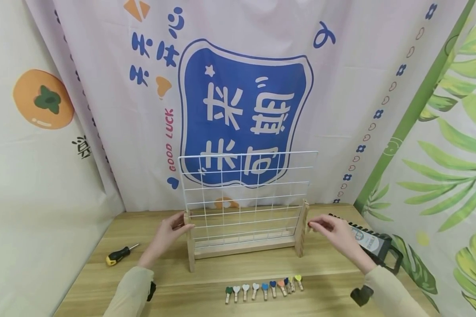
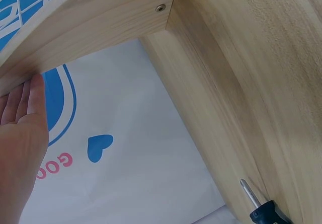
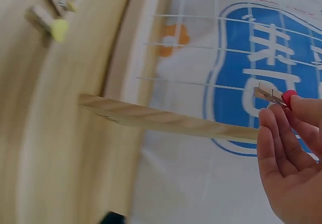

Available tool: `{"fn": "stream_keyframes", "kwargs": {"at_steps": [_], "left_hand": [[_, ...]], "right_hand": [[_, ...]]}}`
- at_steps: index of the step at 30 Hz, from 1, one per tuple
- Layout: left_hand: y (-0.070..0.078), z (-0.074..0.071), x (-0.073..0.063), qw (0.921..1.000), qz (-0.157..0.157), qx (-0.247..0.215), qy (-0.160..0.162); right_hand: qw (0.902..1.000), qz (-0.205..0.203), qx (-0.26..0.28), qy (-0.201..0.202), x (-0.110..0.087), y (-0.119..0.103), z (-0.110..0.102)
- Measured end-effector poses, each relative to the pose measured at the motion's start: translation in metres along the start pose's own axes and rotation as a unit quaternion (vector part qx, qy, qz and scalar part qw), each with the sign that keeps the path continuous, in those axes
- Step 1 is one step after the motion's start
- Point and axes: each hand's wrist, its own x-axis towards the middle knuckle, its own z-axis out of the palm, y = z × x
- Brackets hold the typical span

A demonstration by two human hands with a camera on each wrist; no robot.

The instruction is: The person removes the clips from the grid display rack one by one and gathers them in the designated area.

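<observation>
A white wire grid [image 1: 246,198] stands upright in a wooden stand [image 1: 242,251] with a post at each side. My left hand [image 1: 170,231] holds the left post near its top, and in the left wrist view the fingers [image 2: 22,100] lie against the wood, their tips hidden. Between thumb and fingertips, my right hand [image 1: 331,229] pinches a small wooden clothespin [image 3: 269,94] with a red end, just outside the right post [image 1: 301,229]. In the right wrist view the clothespin overlaps the grid, its wooden end pointing away from the hand.
Several clothespins with coloured hearts [image 1: 265,288] lie in a row in front of the stand. At the left is a black and yellow screwdriver [image 1: 120,255]. A dark toothed tool like a handsaw [image 1: 374,242] lies behind the right forearm. Printed cloth [image 1: 341,110] hangs behind the table.
</observation>
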Motion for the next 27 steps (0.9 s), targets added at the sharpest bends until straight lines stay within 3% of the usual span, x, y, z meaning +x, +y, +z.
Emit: {"fn": "stream_keyframes", "kwargs": {"at_steps": [8,15,22,27], "left_hand": [[0.001,-0.001,0.0,1.0,-0.001,0.006,0.005],[-0.001,0.001,0.0,0.9999,-0.003,0.011,0.001],[-0.003,0.001,0.001,1.0,-0.001,0.001,0.001],[-0.003,0.0,0.001,1.0,-0.005,0.006,0.001]], "right_hand": [[0.9949,0.065,0.018,-0.074,-0.037,0.028,0.026],[0.9783,0.099,0.072,-0.167,-0.065,0.049,0.046],[0.9607,0.151,0.132,-0.192,-0.078,0.055,0.057],[0.955,0.182,0.13,-0.195,-0.082,0.06,0.063]]}}
